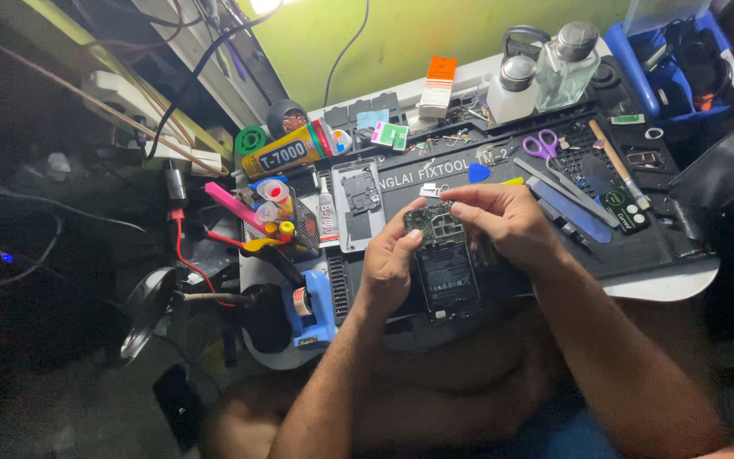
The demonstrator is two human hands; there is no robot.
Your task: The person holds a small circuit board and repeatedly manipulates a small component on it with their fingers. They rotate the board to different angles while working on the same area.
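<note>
An opened smartphone [443, 272] with its back cover off lies on the black repair mat [639, 246], its green circuit board [435, 223] and black battery exposed. My left hand [388, 263] grips the phone's left edge, thumb near the board. My right hand [507, 223] rests over the phone's upper right, with fingertips pinched at the top of the circuit board. Whether a small part sits between those fingertips is too small to tell. A removed grey phone frame [358, 204] lies just left of the phone.
On the mat lie purple-handled scissors [542, 144], a blue pick [477, 172], flat pry tools [571, 208] and a brush [618, 166]. Glue tubes [286, 153], a tool cup [273, 217], a blue tape dispenser [312, 306], two liquid bottles [545, 72] and a blue bin [681, 59] surround it.
</note>
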